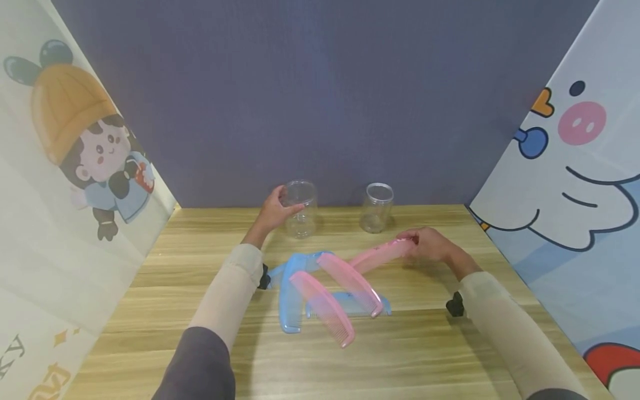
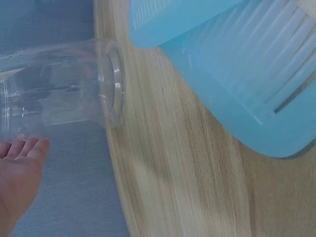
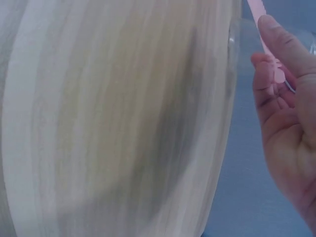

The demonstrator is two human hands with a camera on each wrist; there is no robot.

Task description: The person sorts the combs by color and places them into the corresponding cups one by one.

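Observation:
Two clear plastic jars stand at the back of the table. My left hand holds the left jar by its side, thumb in front and fingers behind. The left wrist view shows the fingertips against this jar. My right hand pinches one end of a pink comb between thumb and fingers; its other end reaches left over the pile. Two more pink combs lie across blue combs at mid-table. The right wrist view shows the held comb edge-on.
The right jar stands just behind the held comb, close to my right hand. A dark grey panel rises behind the wood-grain table. Cartoon-printed walls flank both sides.

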